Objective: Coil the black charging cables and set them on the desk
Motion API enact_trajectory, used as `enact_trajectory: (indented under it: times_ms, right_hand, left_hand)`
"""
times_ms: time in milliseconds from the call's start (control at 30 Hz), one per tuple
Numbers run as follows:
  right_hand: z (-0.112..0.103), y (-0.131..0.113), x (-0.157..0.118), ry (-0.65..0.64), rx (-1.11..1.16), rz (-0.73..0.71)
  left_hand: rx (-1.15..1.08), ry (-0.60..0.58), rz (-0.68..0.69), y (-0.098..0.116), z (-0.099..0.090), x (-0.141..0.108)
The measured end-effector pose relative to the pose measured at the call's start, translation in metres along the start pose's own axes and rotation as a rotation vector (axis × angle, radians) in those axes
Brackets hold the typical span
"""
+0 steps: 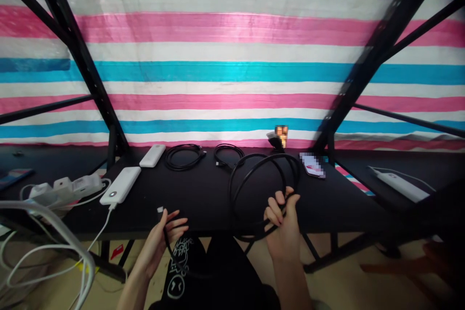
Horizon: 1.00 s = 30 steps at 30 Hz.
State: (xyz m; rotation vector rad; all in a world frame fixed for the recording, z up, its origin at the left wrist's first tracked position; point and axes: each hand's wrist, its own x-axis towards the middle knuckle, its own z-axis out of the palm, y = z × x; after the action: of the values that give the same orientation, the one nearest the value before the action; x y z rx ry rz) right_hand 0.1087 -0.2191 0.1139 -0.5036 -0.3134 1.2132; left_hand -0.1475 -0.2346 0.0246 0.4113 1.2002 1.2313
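- The black cable (230, 189) hung in wide loops from the right hand (283, 218), over the near edge of the surface (203, 198), with its connector (160, 209) at the left hand (162, 235).
- Handling it well probably called for a firm but gentle grip where the loops met, so that none slipped or crossed.
- The loops looked uneven; matching their size and letting twists roll out would likely have served better than pulling tight.
- The slack dipping toward the lap seemed worth guiding clear of the edge.
- The right fingers were curled around the gathered strands, thumb raised alongside, forearm reaching up and forward.
- The left fingers were loosely extended, the cable lightly held at the thumb, connector protruding above; that palm faced inward.
- The hands were well apart, the left slightly lower.
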Motion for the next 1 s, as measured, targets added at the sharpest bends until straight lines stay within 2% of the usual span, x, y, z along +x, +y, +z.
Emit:
enact_trajectory:
  times_ms: [100,200,267,333,400,500,633,733,800,867,933,1000]
  right_hand:
    - [-0.003,0.000,0.001,-0.037,-0.031,0.021]
    - [-0.004,-0.002,0.000,-0.076,-0.103,0.007]
    - [-0.003,-0.002,-0.001,-0.085,-0.128,-0.001]
    - [-0.002,0.000,-0.002,-0.074,-0.117,-0.007]
    - [-0.001,0.003,-0.001,-0.047,-0.099,-0.013]
    - [-0.001,0.006,0.001,-0.001,-0.100,-0.039]
    - [-0.005,0.005,0.006,-0.024,-0.150,-0.068]
    - [-0.008,0.006,0.007,-0.122,-0.246,-0.002]
    - [-0.010,0.008,0.007,-0.202,-0.348,0.056]
    - [-0.011,0.012,0.004,-0.304,-0.465,0.085]
    - [-0.009,0.016,0.000,-0.392,-0.551,0.072]
    - [-0.004,0.021,-0.005,-0.375,-0.566,0.010]
  left_hand:
    - [-0.134,0.029,-0.033,-0.001,0.012,-0.009]
    - [-0.266,0.095,0.007,-0.002,0.020,-0.013]
    - [-0.229,0.067,0.055,-0.005,0.020,-0.013]
    - [-0.102,-0.002,0.077,-0.011,0.018,-0.014]
    - [-0.008,-0.060,0.053,-0.020,0.015,-0.016]
    - [-0.011,-0.085,-0.020,-0.034,0.007,-0.018]
    - [-0.195,-0.069,-0.093,-0.041,-0.007,-0.023]
    - [-0.414,0.043,-0.074,-0.034,-0.010,-0.029]
    - [-0.484,0.083,-0.022,-0.025,-0.004,-0.035]
    - [-0.416,-0.006,0.057,-0.015,0.006,-0.043]
    - [-0.227,-0.150,0.115,-0.006,0.019,-0.052]
    - [-0.022,-0.250,0.125,0.000,0.031,-0.060]
